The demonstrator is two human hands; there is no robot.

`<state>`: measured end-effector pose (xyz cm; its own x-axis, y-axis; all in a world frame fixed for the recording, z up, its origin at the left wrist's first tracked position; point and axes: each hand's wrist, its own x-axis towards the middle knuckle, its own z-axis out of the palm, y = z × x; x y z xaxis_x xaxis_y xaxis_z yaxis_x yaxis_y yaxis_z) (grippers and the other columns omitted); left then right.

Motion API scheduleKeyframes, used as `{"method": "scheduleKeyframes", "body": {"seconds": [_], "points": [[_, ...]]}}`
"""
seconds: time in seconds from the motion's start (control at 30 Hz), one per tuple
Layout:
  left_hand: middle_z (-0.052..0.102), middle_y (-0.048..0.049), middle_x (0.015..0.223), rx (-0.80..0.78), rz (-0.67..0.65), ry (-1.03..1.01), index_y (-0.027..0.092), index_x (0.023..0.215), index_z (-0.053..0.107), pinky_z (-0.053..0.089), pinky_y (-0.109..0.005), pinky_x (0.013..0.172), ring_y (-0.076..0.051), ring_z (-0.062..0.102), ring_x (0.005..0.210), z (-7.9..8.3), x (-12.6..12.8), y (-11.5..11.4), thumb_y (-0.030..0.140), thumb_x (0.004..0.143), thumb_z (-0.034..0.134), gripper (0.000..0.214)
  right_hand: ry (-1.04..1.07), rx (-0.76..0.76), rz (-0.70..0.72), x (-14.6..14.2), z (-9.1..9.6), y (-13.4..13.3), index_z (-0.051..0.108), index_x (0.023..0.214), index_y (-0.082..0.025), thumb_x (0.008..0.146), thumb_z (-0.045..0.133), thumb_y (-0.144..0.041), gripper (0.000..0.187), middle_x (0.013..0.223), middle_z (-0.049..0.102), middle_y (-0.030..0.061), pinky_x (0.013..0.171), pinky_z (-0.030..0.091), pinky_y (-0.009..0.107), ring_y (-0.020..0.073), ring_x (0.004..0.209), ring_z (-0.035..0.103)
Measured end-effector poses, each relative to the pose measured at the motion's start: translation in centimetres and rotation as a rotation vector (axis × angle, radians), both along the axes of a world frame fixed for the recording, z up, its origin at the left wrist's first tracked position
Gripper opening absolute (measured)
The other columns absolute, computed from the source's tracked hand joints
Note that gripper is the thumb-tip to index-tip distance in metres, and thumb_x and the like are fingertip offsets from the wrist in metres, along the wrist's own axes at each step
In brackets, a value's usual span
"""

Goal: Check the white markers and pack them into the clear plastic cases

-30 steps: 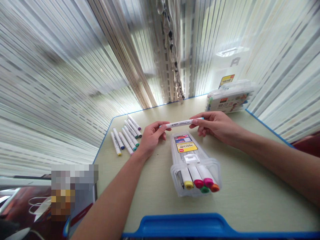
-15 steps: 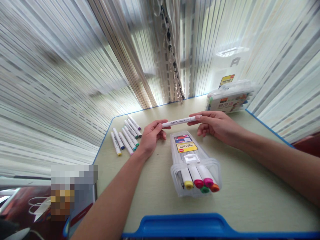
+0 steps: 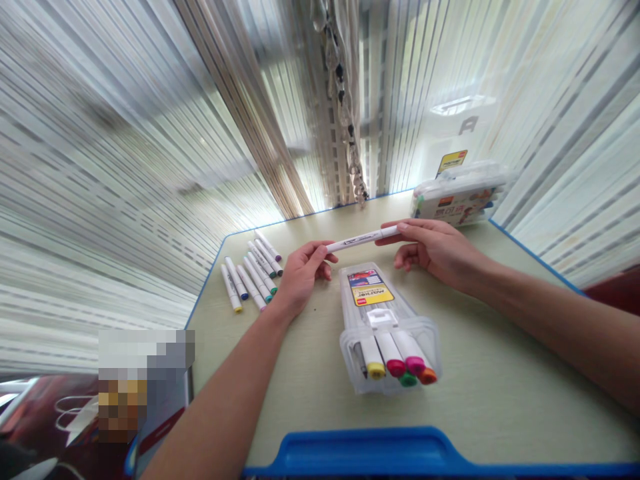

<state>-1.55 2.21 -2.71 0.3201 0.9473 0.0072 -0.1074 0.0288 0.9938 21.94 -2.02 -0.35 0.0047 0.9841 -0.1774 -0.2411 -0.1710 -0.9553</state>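
A white marker (image 3: 357, 240) with dark print along its side is held nearly level between both hands, above the table. My left hand (image 3: 301, 275) pinches its left end between thumb and fingers. My right hand (image 3: 430, 247) grips the right end, fingertips covering the tip of it. Just below the hands lies a clear plastic marker case (image 3: 350, 293) with a yellow label. Several markers with yellow, red, pink, green and orange caps show at the near end of the case. To the left of my left hand, several loose white markers (image 3: 255, 280) lie in a slanting group.
The pale table (image 3: 300, 400) has a blue edge and a blue tray (image 3: 370, 450) at the front. A second marker box (image 3: 455, 197) stands at the back right, before an upright clear lid (image 3: 463, 127). String curtains (image 3: 240, 100) hang behind the table.
Both hands keep hold of the marker. Its right end has risen slightly, along with my right hand. The case and the loose markers stay where they were.
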Motion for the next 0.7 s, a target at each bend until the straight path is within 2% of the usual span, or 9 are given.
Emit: {"method": "scheduleKeyframes", "body": {"seconds": [0.33,0.7], "points": [[0.066,-0.0022,0.078,0.017,0.001,0.013,0.013,0.102,0.069,0.047,-0.021,0.053,-0.006,0.054,0.053,0.1,0.01,-0.06,0.033,0.081,0.067,0.028,-0.016,0.046,-0.018,0.2,-0.29,0.07,0.066,0.101,-0.015,0.089,0.059,-0.023,0.016,0.104,0.073,0.0132,0.047,0.049,0.023,0.01,0.048,0.06],[0.066,-0.0021,0.079,0.025,0.009,0.047,0.014,0.102,0.068,0.046,-0.02,0.053,-0.006,0.053,0.053,0.26,0.02,-0.18,0.029,0.077,0.071,0.029,-0.017,0.046,-0.019,0.2,-0.27,0.08,0.066,0.1,-0.016,0.089,0.058,-0.022,0.016,0.106,0.073,0.0128,0.047,0.049,0.023,0.0099,0.048,0.06]]}}
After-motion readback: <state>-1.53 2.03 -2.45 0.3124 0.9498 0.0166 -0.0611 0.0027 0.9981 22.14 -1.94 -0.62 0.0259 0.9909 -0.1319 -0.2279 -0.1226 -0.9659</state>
